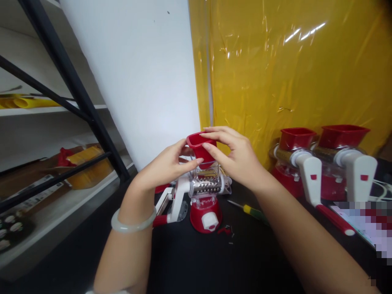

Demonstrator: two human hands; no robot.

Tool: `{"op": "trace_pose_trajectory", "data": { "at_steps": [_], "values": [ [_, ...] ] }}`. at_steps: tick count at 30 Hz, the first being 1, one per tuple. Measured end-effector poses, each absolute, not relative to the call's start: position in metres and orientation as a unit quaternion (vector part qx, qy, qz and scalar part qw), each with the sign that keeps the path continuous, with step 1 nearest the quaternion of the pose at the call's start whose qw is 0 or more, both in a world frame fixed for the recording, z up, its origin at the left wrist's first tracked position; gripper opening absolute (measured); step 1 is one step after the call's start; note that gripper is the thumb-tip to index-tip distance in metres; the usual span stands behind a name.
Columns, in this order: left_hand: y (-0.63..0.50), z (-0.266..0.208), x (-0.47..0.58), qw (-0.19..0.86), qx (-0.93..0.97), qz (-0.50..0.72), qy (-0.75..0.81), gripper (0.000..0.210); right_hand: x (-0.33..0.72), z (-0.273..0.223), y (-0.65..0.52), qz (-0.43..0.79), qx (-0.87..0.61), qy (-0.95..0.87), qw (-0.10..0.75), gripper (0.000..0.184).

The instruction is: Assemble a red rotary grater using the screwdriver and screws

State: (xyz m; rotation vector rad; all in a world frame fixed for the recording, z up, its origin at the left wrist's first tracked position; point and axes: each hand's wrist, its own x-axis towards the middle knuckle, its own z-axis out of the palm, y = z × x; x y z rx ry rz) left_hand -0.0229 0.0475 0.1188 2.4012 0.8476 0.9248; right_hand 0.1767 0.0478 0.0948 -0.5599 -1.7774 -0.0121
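My left hand (176,161) and my right hand (234,153) both grip a red plastic hopper (199,141), one from each side. It sits at the top of a rotary drum grater, though my fingers hide much of where the two meet. Below, the metal grating drum (206,185) lies sideways in its clear housing. The red base (197,214) carries a white knob (210,221) at the front. On the left is the white crank (180,198) with a red handle (160,221).
A screwdriver (249,210) and small red and metal bits (226,230) lie on the black table (190,261). Two more drum graters (297,141) stand at right, beside a partly pixelated flat item (352,220). A black-framed shelf (81,104) is at left, a yellow sheet (290,73) behind.
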Motion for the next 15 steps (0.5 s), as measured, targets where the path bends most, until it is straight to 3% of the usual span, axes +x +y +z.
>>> {"op": "trace_pose_trajectory", "data": {
  "at_steps": [6,12,15],
  "values": [
    [0.046,0.121,-0.023,0.202,0.867,0.325,0.318,0.046,0.178,0.095,0.044,0.001,-0.27,-0.777,0.569,0.029],
    [0.05,0.117,-0.021,0.139,0.846,0.416,0.303,0.043,0.171,0.091,0.042,0.027,-0.302,-0.771,0.559,0.066],
    [0.048,0.116,-0.02,0.099,0.826,0.473,0.29,0.046,0.166,0.088,0.042,0.058,-0.304,-0.763,0.568,0.067]
  ]
}}
